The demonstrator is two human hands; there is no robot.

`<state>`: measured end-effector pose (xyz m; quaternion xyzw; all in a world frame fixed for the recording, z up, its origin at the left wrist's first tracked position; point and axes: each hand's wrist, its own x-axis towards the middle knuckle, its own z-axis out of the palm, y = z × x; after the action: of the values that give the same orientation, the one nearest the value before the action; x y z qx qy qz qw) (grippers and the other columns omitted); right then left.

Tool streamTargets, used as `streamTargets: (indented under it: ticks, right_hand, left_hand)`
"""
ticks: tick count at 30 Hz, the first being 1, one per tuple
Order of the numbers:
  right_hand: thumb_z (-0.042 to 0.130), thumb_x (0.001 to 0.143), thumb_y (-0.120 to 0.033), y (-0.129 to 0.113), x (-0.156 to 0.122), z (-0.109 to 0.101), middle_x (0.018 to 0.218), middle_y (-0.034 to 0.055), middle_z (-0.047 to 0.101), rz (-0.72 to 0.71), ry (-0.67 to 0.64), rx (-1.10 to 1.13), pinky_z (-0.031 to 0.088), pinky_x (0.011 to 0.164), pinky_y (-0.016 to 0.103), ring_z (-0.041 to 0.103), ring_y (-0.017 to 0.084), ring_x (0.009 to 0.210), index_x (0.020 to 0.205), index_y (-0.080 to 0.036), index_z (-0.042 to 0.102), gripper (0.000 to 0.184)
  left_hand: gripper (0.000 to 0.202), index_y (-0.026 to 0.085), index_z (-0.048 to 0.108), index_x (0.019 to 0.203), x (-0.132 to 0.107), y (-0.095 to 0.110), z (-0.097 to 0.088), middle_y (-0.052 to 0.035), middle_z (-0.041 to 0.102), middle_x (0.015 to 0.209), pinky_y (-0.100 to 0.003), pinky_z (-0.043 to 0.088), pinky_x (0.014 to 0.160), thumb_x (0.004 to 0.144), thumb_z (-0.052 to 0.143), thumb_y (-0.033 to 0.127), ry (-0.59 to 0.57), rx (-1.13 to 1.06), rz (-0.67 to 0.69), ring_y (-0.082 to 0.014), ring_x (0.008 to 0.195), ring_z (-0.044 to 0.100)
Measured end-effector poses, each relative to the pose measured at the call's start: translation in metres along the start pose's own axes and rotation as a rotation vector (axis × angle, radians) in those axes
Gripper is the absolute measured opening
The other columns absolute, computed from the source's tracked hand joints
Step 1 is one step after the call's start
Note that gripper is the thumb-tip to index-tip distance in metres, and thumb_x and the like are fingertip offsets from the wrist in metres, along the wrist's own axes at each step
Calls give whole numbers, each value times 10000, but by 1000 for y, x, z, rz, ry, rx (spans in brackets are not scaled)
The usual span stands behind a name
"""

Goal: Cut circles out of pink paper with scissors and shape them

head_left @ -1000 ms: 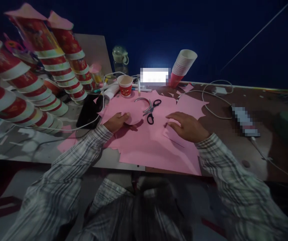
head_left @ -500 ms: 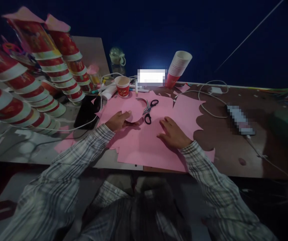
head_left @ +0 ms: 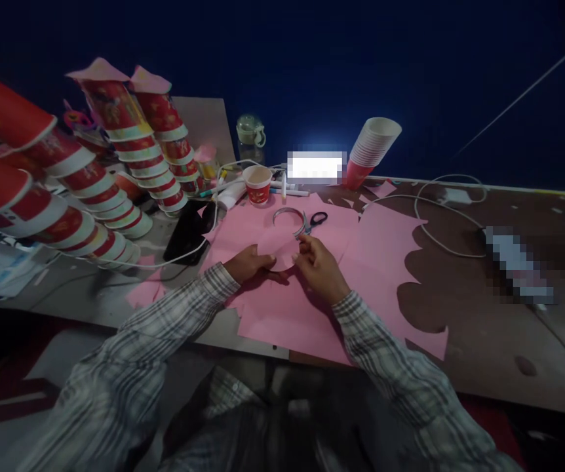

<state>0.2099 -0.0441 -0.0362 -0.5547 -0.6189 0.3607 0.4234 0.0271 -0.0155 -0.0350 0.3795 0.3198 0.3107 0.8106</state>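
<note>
A cut-out pink paper disc (head_left: 276, 246) is pinched between both my hands above the table. My left hand (head_left: 248, 263) grips its left edge, fingers closed. Fingers of my right hand (head_left: 318, 265) close on its right edge. Under them lie large pink paper sheets (head_left: 385, 252) with scalloped cut edges. Black-handled scissors (head_left: 313, 221) and a metal ring (head_left: 287, 215) rest on the paper just beyond my hands.
Tall leaning stacks of red paper cups (head_left: 115, 151) fill the left. A single red cup (head_left: 257, 184), pens, a bottle (head_left: 252, 133) and a tilted cup stack (head_left: 371, 148) stand at the back. A black phone (head_left: 189, 231) and white cables (head_left: 440, 216) lie on the table.
My right hand left the flat pink sheet and came over to the disc, taking its right edge. The left hand kept its hold on the disc. The view shifted slightly.
</note>
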Motion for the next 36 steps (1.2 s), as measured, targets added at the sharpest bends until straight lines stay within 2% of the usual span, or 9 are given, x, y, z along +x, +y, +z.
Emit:
streamTargets:
  ticks: [5,9,11,14,18,25,30,34,36]
  right_hand:
    - [505,805,-258,5,1,6,753,13,541,34,-4,70,503,605,315,533,158,630,1230,-169,482,435]
    - [484,808,-254,5,1,6,751,18,567,1,3,80,502,615,313,555,169,652,1229,-182,479,428]
    - [473,821,-261,5,0,5,808,39,611,-19,-2,53,511,650,325,578,178,694,1245,-182,481,432]
    - [459,830,-258,7,-1,4,839,49,637,-37,7,17,515,658,335,585,180,686,1254,-178,493,432]
    - [442,828,-234,12,-1,5,806,33,633,-90,16,-29,526,703,363,576,176,661,1253,-201,505,431]
    - [463,834,-252,14,-3,7,764,12,589,-103,12,-21,483,610,303,539,152,621,1272,-178,476,444]
    - [500,862,-333,10,0,-4,709,-4,565,-133,184,-55,469,588,284,510,137,589,1171,-181,546,348]
    - [466,883,-353,17,9,-19,863,70,633,-156,371,-140,521,668,332,593,186,736,1005,-194,628,257]
    - [463,878,-321,22,13,-23,915,99,635,-191,381,-215,532,726,366,607,213,813,945,-192,651,237]
  left_hand:
    - [269,100,630,908,-2,0,1,-57,664,741,-515,561,822,705,741,237,-50,5,-40,-241,738,700]
    - [275,126,586,819,0,3,-2,-22,641,696,-354,578,634,705,746,318,48,120,61,-167,600,652]
    - [277,142,551,747,1,7,-5,21,584,597,-249,511,509,709,739,341,122,263,147,-131,515,614]
    - [275,163,513,702,1,11,-10,63,505,502,-184,383,408,740,697,364,206,432,212,-102,429,574]
    - [221,166,552,730,3,14,-14,69,505,481,-178,335,388,747,668,354,326,511,252,-75,393,503]
    - [208,171,549,670,3,11,-18,64,466,497,-193,307,402,771,620,338,361,626,355,-64,405,419]
    - [203,175,536,660,2,17,-20,68,450,506,-204,297,431,761,607,336,401,678,337,-68,428,394]
    - [151,166,592,709,3,20,-22,61,482,542,-208,314,486,735,624,312,368,763,322,-77,487,399]
    - [154,162,618,739,3,19,-24,45,533,595,-211,347,531,729,626,315,329,818,346,-89,545,444]
